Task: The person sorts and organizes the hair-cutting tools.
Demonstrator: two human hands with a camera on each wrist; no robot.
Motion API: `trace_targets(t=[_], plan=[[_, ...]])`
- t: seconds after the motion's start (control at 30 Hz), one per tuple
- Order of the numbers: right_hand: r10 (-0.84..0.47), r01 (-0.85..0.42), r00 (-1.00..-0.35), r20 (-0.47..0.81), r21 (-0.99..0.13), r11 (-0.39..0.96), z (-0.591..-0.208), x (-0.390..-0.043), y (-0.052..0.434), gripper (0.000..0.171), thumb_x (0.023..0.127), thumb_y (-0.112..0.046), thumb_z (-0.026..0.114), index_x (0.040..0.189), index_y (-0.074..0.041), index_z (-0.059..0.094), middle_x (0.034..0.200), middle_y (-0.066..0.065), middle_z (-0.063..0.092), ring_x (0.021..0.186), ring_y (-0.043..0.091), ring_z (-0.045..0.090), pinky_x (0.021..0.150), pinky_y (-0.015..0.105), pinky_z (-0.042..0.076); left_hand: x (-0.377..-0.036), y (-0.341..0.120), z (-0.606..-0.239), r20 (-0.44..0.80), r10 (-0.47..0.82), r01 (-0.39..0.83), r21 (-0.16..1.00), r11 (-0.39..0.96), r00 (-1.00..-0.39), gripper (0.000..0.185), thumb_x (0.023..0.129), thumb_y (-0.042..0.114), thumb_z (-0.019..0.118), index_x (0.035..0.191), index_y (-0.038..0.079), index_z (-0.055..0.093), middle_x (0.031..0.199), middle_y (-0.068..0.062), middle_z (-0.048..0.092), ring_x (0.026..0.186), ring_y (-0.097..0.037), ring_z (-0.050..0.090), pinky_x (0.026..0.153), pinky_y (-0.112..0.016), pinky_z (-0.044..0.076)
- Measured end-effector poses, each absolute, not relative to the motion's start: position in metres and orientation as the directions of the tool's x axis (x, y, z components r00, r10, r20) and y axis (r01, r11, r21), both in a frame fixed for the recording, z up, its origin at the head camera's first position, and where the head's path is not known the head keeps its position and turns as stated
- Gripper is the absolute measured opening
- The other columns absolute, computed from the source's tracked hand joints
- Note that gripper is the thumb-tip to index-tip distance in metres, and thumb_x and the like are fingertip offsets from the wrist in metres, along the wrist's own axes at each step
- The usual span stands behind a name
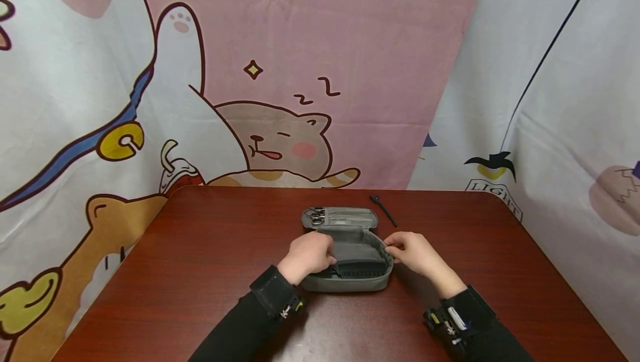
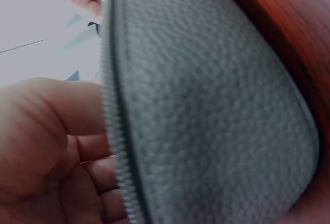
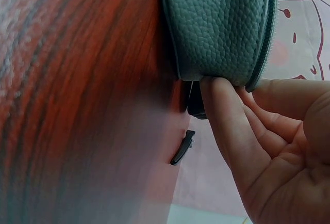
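Note:
A grey zip case [image 1: 347, 285] with a pebbled surface lies unzipped on the table, its lid [image 1: 369, 217] folded back. Metal scissors [image 1: 316, 216] sit at the left of the lid. Inside the case, a dark ribbed strip [image 1: 361, 269] runs along the front. My left hand [image 1: 309, 254] reaches over the left rim with bent fingers; in the left wrist view the case wall [image 2: 206, 105] hides its fingertips, so what they hold is unclear. With thumb and fingers, my right hand [image 1: 412, 252] pinches the right zipped edge near the back corner.
A slim black tool [image 1: 384, 210] lies behind the case, to the right of its lid. The brown wooden table [image 1: 225, 240] ends at a back edge before a printed cloth [image 1: 375, 73].

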State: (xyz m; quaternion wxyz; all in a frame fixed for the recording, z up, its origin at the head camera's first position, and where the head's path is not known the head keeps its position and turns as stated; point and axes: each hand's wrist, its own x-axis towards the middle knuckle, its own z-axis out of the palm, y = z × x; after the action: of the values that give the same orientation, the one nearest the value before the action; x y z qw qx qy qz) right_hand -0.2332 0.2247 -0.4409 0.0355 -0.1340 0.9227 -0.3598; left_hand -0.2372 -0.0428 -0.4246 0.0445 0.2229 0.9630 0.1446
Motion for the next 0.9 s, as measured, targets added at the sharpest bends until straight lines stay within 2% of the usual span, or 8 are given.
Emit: trace_targets(t=[0.13,0.3,0.47,0.73,0.9], plan=[[-0.276,-0.228,-0.960,0.035,-0.672,0.705,-0.441,-0.233,0.225,0.011,0.093,-0.002,0.066,0.102,0.000,0.071,0.091,0.005,0.068,0.073,0.014,0.067,0.062,0.027,0.055,-0.231,-0.045,-0.420,0.014,0.463,0.443,0.317,0.838,-0.886,0.022,0.085,0.033,0.079,0.098,0.016,0.074,0.081,0.007,0.064,0.067,-0.010,0.057,0.055,-0.030,0.045],[-0.274,-0.227,-0.961,0.037,-0.670,0.706,-0.441,-0.233,0.225,0.011,0.092,-0.001,0.067,0.102,0.001,0.071,0.090,0.005,0.068,0.073,0.014,0.067,0.062,0.027,0.055,-0.225,-0.047,-0.416,0.092,0.476,0.479,0.317,0.818,-0.875,0.039,0.082,0.037,0.081,0.112,0.013,0.073,0.094,0.001,0.069,0.079,-0.015,0.064,0.060,-0.032,0.050],[-0.272,-0.224,-0.962,0.034,-0.666,0.712,-0.441,-0.233,0.224,0.011,0.092,-0.001,0.067,0.102,0.001,0.071,0.090,0.005,0.069,0.071,0.014,0.066,0.062,0.028,0.055,-0.223,-0.049,-0.416,0.160,0.465,0.491,0.305,0.816,-0.871,0.046,0.079,0.040,0.082,0.115,0.013,0.072,0.102,-0.002,0.070,0.089,-0.020,0.065,0.065,-0.035,0.051],[-0.265,-0.218,-0.964,0.032,-0.667,0.712,-0.440,-0.233,0.224,0.011,0.092,-0.002,0.067,0.102,0.001,0.071,0.090,0.005,0.069,0.069,0.013,0.066,0.062,0.028,0.055,-0.223,-0.056,-0.420,0.241,0.417,0.474,0.282,0.834,-0.876,0.061,0.076,0.047,0.083,0.122,0.009,0.068,0.116,-0.008,0.067,0.106,-0.030,0.061,0.083,-0.045,0.051],[-0.266,-0.218,-0.963,0.033,-0.673,0.707,-0.441,-0.233,0.225,0.012,0.092,-0.002,0.067,0.103,0.001,0.071,0.092,0.006,0.069,0.069,0.013,0.066,0.062,0.028,0.055,-0.224,-0.064,-0.422,0.273,0.365,0.437,0.282,0.854,-0.890,0.064,0.077,0.046,0.083,0.125,0.008,0.066,0.121,-0.012,0.064,0.112,-0.032,0.058,0.089,-0.048,0.048]])
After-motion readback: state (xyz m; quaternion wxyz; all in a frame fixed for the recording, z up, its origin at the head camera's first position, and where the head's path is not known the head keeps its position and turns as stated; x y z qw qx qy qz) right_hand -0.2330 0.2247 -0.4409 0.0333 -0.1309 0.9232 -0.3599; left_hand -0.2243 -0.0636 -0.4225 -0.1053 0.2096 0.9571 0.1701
